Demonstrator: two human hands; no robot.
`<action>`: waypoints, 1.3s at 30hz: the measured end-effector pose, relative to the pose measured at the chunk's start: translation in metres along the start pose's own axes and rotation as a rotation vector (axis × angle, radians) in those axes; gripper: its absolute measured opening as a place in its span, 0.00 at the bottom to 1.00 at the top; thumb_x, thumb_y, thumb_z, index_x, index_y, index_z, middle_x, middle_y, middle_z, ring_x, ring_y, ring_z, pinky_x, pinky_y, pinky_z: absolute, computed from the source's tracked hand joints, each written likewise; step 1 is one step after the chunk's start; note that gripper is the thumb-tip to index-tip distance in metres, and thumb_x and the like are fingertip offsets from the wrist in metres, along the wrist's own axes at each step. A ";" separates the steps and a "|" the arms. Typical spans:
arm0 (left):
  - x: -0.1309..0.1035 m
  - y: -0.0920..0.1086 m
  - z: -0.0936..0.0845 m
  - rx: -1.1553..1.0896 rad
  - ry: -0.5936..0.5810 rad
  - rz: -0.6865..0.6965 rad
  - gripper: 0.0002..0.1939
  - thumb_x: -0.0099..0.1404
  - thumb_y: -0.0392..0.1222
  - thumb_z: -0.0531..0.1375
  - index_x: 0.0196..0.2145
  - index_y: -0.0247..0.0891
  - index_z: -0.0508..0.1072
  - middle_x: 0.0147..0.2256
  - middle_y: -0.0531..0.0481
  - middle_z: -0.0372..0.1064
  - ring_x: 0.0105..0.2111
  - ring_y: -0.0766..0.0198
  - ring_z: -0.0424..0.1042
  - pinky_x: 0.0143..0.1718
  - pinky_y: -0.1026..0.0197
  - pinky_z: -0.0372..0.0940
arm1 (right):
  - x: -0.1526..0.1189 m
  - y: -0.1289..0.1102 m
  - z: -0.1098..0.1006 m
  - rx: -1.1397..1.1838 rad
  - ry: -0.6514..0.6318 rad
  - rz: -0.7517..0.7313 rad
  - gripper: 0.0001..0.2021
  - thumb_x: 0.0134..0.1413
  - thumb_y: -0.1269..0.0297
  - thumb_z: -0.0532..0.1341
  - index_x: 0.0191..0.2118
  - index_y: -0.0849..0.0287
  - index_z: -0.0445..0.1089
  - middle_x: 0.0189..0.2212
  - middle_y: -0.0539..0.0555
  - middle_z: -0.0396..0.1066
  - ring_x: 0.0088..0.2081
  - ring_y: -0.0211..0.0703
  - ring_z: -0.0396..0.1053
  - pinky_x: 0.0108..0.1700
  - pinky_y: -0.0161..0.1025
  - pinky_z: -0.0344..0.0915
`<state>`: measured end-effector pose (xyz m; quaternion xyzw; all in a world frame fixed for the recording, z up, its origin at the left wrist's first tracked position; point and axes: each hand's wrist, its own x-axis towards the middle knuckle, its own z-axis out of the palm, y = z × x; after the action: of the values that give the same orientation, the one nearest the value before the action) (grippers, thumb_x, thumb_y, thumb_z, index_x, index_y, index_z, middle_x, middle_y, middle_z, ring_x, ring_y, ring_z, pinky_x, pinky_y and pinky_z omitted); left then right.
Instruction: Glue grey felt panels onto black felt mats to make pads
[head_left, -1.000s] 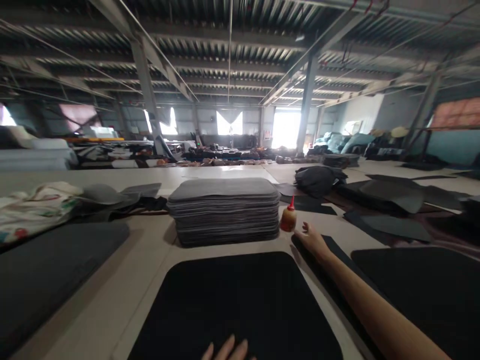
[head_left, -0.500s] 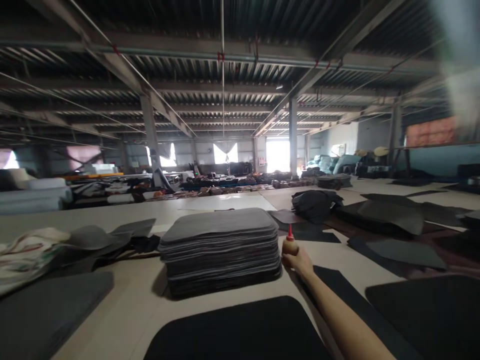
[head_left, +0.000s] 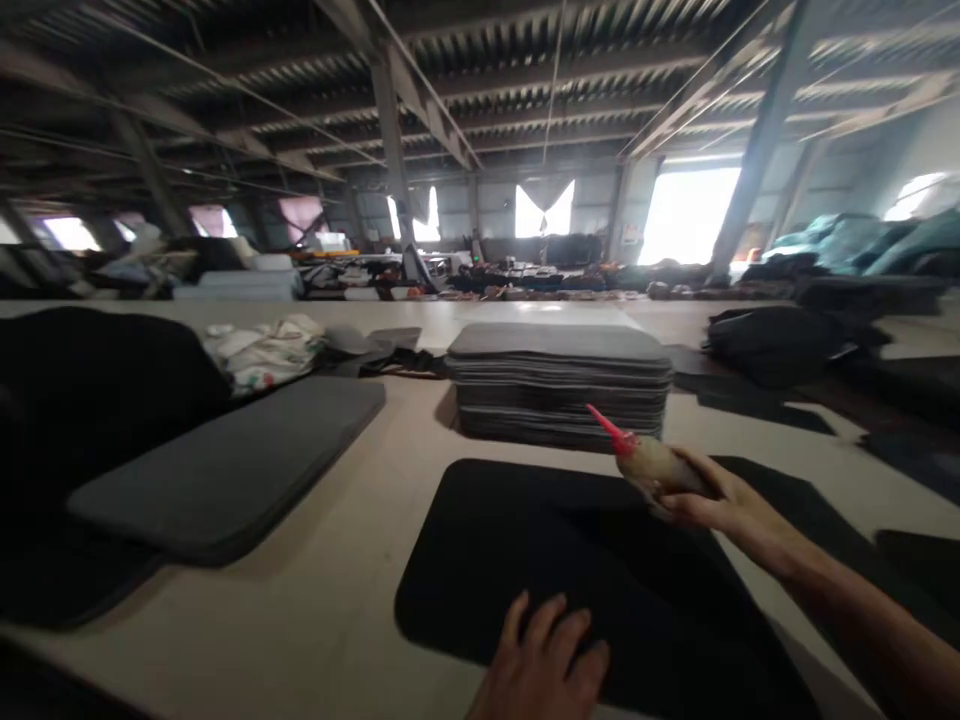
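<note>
My right hand (head_left: 709, 497) grips a glue bottle (head_left: 660, 468) with a pointed red nozzle. The bottle is tilted, its tip pointing up and to the left, above a black sheet with rounded corners (head_left: 510, 540) on the table. My left hand (head_left: 546, 660) is at the near edge of that sheet, fingers spread over it and nothing held. Behind the sheet stands a thick stack of grey rounded sheets (head_left: 555, 390), partly hidden by the nozzle.
To the left lies a pile of dark grey pads (head_left: 240, 470), with a printed white cloth (head_left: 266, 350) behind it. Dark bundled material (head_left: 772, 340) and loose dark pieces are on the right. All rest on a wide pale table (head_left: 330, 580).
The bottle, upright beside the stack before, is now lifted, tilted and brought nearer over the black sheet. My left hand has come into view. The camera has turned left and down.
</note>
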<state>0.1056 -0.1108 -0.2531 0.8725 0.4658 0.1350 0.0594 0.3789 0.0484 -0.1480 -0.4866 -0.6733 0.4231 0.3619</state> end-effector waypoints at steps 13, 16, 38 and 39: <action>-0.012 0.027 -0.060 -0.317 -0.073 -0.036 0.39 0.69 0.65 0.53 0.68 0.43 0.51 0.72 0.43 0.42 0.72 0.47 0.37 0.71 0.37 0.36 | -0.043 -0.047 0.106 -0.159 -0.259 -0.158 0.22 0.55 0.44 0.61 0.50 0.52 0.67 0.38 0.52 0.75 0.37 0.50 0.74 0.36 0.39 0.71; -0.012 0.028 -0.067 -0.275 -0.044 -0.004 0.40 0.69 0.63 0.54 0.70 0.43 0.47 0.73 0.45 0.37 0.72 0.48 0.34 0.71 0.39 0.36 | -0.040 -0.050 0.124 -0.179 -0.250 -0.210 0.20 0.56 0.45 0.60 0.48 0.53 0.68 0.39 0.52 0.75 0.38 0.50 0.74 0.38 0.40 0.71; -0.016 0.029 -0.072 -0.302 0.004 0.013 0.46 0.68 0.63 0.56 0.72 0.43 0.36 0.73 0.48 0.32 0.71 0.43 0.39 0.68 0.44 0.50 | -0.033 -0.057 0.161 -0.260 -0.327 -0.386 0.15 0.61 0.51 0.57 0.44 0.55 0.70 0.38 0.53 0.74 0.39 0.48 0.72 0.43 0.42 0.67; -0.016 0.029 -0.071 -0.294 0.006 0.012 0.46 0.68 0.63 0.56 0.72 0.44 0.36 0.73 0.47 0.31 0.71 0.43 0.39 0.68 0.44 0.50 | -0.033 -0.058 0.162 -0.269 -0.334 -0.393 0.14 0.61 0.51 0.57 0.44 0.55 0.70 0.38 0.53 0.74 0.39 0.48 0.72 0.43 0.42 0.67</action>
<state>0.0993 -0.1414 -0.1814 0.8567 0.4359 0.2049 0.1845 0.2215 -0.0279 -0.1590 -0.3140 -0.8549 0.3262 0.2535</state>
